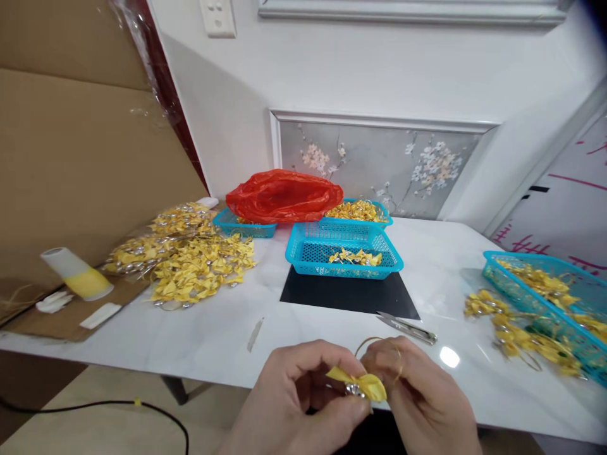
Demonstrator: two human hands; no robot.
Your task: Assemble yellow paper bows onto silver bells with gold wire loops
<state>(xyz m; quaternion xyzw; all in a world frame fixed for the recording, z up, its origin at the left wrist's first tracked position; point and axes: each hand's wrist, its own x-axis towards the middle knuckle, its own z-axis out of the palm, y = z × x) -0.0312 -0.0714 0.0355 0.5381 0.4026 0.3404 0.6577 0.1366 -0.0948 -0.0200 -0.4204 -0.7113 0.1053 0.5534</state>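
Note:
Near the front edge of the table, my left hand (294, 398) pinches a yellow ribbon bow (374, 385) with a silver bell (355, 390) between thumb and fingers. My right hand (422, 392) is close beside it, its fingers closed on a thin gold cord (364, 343) that loops up between the hands. The right fingertips are partly hidden. Just beyond my hands lies a pair of metal snips (408, 328), touching the edge of a black mat (351, 294). A blue basket (294, 256) stands on the mat's far part with several yellow bows (355, 257) inside.
Heaped yellow bows (199, 265) lie at left, near a yellow-and-white tube (78, 273) on cardboard. Behind are a red plastic bag (284, 196) and two blue baskets. Rightward, another blue basket (516, 303) has loose bows (512, 335) beside it. A wall rises behind the table.

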